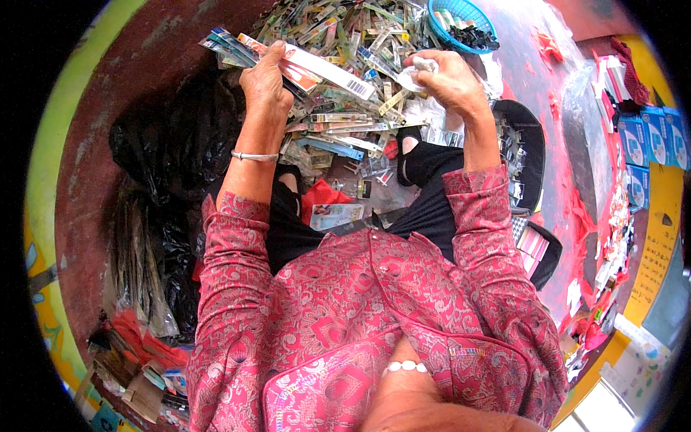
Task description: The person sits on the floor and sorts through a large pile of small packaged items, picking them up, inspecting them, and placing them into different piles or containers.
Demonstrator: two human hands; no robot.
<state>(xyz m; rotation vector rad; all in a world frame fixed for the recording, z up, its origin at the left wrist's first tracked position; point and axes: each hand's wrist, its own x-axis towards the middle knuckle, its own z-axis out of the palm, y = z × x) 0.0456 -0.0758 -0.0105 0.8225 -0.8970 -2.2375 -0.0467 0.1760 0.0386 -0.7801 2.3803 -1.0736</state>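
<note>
My left hand point(266, 81) is closed round several long flat packets. The nearest one is a white and orange packet point(327, 70) with a barcode at its right end, tilted down to the right. Other dark and bluish packets point(222, 47) stick out past my thumb on the left. My right hand point(455, 81) is pinched on a white crumpled wad point(416, 75), whose material I cannot make out. Beneath and beyond both hands spreads a large pile of slim clear packets point(360, 39). Some lie in a rough stack point(338, 126) near my feet.
A blue plastic basket point(432, 20) with black items stands at the far right. Black plastic bags point(169, 129) heap up on the left. To the right are a black open box point(534, 144) and a smaller black-sided box point(551, 261). Blue boxes point(633, 138) line the right edge.
</note>
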